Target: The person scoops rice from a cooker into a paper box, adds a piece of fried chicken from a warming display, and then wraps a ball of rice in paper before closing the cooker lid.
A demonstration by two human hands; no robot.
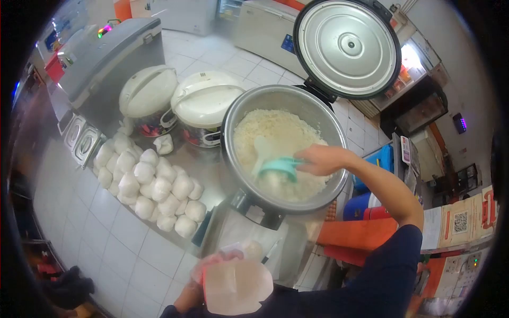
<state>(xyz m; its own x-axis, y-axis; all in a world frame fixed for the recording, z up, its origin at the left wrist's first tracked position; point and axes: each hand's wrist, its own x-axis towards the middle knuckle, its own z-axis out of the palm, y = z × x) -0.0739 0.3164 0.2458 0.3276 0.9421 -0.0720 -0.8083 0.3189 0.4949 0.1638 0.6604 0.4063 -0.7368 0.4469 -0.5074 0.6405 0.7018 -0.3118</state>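
Observation:
A large rice cooker (pixel 230 153) stands open with white rice (pixel 281 124) inside. My right hand (pixel 322 160) is closed on the handle of a teal scoop (pixel 280 168), which dips into the rice and is slightly blurred. Left of the scoop, a pale rice paddle (pixel 260 153) lies on the rice. At the bottom, my left hand (pixel 190 296) grips a white paper wrapper (pixel 238 286) with a reddish edge; most of its fingers are hidden behind it. Just beyond that hand, a pale rounded lump (pixel 250 249) rests on the counter beside a dark pen-like stick (pixel 271 250).
Many white wrapped bundles (pixel 161 188) are piled on the metal counter at left. Behind them stand two lidded pots (pixel 148 98) and a grey cooler box (pixel 116 63). The cooker's raised lid (pixel 347 47) rises at the back. Chest freezers (pixel 265 34) line the far wall.

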